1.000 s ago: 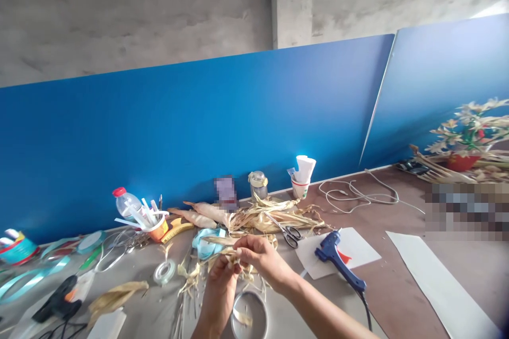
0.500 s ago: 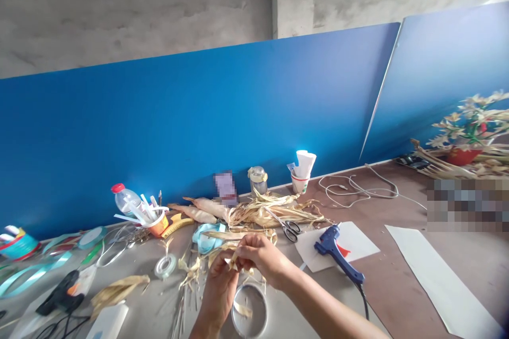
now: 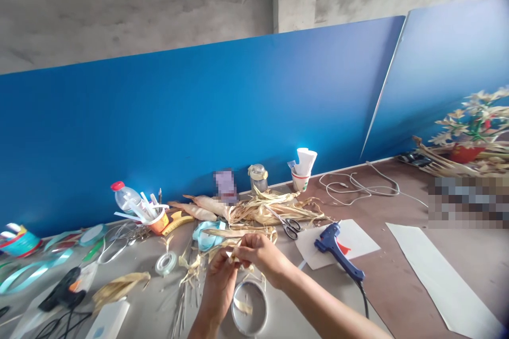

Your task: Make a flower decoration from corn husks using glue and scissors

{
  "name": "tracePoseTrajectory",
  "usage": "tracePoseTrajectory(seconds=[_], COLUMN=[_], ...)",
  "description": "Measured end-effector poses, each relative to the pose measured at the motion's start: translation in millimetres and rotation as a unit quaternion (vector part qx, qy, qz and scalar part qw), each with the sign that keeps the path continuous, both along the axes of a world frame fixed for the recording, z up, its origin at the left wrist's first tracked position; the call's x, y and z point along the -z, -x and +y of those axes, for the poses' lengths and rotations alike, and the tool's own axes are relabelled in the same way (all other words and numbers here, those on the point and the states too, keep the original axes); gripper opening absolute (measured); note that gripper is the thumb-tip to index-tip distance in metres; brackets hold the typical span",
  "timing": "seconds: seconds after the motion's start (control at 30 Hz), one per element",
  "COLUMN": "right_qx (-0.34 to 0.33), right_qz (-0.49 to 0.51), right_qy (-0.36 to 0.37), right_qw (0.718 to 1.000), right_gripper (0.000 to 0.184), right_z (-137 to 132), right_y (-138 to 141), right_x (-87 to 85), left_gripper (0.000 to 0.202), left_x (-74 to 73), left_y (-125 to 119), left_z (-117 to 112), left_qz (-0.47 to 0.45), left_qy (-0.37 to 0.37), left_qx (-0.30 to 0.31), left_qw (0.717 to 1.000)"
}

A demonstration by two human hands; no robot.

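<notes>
My left hand (image 3: 218,282) and my right hand (image 3: 260,255) meet above the table, fingertips pinched together. Between them is a small pale piece of dried corn husk (image 3: 230,257), mostly covered by the fingers. Just below the hands lies a round ring (image 3: 234,311) with a husk scrap inside it. Behind them spreads a pile of dried corn husks (image 3: 274,211), with black-handled scissors (image 3: 292,229) at its right side. A blue glue gun (image 3: 337,253) rests on a white sheet (image 3: 363,243), to the right of my right hand.
At left are a black glue gun (image 3: 59,290), a tape roll (image 3: 166,262), a cup of white sticks (image 3: 159,222) and a bottle (image 3: 125,196). White cable (image 3: 369,189) and a long paper strip (image 3: 433,270) lie at right. A blue partition (image 3: 199,116) stands behind the table.
Both hands stay pinched together in nearly the same place, with only slight finger movement on the husk piece. The view has shifted slightly.
</notes>
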State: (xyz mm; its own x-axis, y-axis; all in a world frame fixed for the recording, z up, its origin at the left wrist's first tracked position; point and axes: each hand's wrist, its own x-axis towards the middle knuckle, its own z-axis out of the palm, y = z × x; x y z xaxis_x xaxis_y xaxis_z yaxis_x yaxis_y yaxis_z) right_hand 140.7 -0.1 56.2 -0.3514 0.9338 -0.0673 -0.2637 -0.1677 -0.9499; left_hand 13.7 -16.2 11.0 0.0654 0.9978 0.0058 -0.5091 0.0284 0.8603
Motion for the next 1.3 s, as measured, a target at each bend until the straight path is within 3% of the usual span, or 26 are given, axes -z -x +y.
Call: tracePoseTrajectory(seconds=[0.2,0.43,0.57,0.73,0.93,1.07,1.2,1.3], right_qx=[-0.005,-0.023,-0.053,0.016,-0.05,-0.066,0.015,0.05], right_qz=[-0.003,-0.028,-0.124,-0.242,-0.156,-0.109,-0.083,-0.084], right_qy=[0.0,-0.047,-0.106,-0.169,-0.113,-0.076,-0.055,-0.036], right_qw=[1.0,0.998,0.985,0.956,0.98,0.989,0.995,0.995], right_gripper=[0.017,0.012,0.008,0.015,0.015,0.013,0.021,0.034], right_z=[-1,-4,-7,-6,-1,-1,-2,-1], right_y=[1,-13,-18,-19,-19,-18,-20,-19], right_x=[-0.6,-19.4,-23.6,-18.3,-7.0,-11.9,-21.5,-18.3], left_gripper=[0.011,0.015,0.017,0.02,0.018,0.017,0.016,0.012], left_x=[1.2,7.2,10.1,12.0,15.1,15.2,10.6,8.4], left_y=[0,1,1,2,5,4,4,6], left_z=[-1,1,0,-2,-2,-1,1,4], left_qz=[0.009,0.021,0.053,0.089,0.092,0.08,0.06,0.059], left_qy=[0.0,-0.02,-0.025,-0.033,-0.047,-0.047,-0.051,-0.052], left_qx=[0.012,0.0,0.038,0.072,0.083,0.077,0.025,-0.031], left_qw=[1.0,1.0,0.998,0.993,0.991,0.993,0.997,0.996])
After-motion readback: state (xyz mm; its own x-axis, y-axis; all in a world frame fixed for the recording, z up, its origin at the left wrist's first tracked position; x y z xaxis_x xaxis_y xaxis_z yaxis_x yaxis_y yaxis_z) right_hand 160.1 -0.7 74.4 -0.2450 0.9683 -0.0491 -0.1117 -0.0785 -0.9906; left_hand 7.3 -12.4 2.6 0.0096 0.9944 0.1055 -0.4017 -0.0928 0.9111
